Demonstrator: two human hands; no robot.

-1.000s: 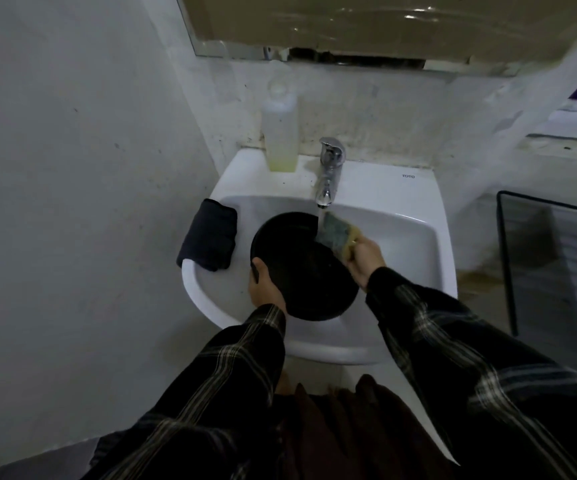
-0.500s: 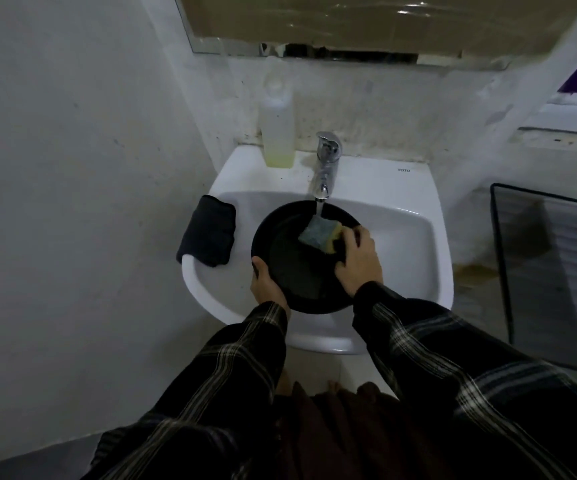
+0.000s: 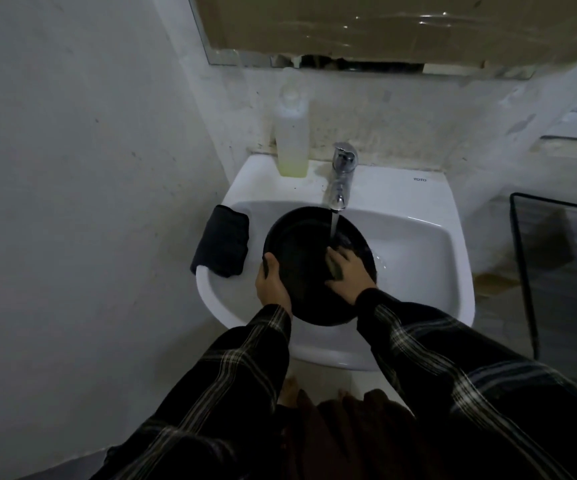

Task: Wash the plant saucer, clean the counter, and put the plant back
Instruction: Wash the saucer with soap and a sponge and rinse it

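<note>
A round black plant saucer (image 3: 300, 244) rests tilted in the white sink (image 3: 415, 251), under the running tap (image 3: 342, 171). My left hand (image 3: 273, 282) grips the saucer's left rim, thumb over the edge. My right hand (image 3: 347, 270) lies flat inside the saucer and presses a sponge (image 3: 332, 266) against its surface; only a dark sliver of the sponge shows under the fingers. Water falls into the saucer just above my right hand.
A folded dark cloth (image 3: 221, 240) hangs over the sink's left rim. A clear bottle with yellowish liquid (image 3: 292, 133) stands at the sink's back left. A wall is close on the left. A dark-framed panel (image 3: 557, 271) stands to the right.
My right hand moved the sponge from under the water stream down into the middle of the saucer, and now covers it almost fully. My left hand kept its hold on the rim.
</note>
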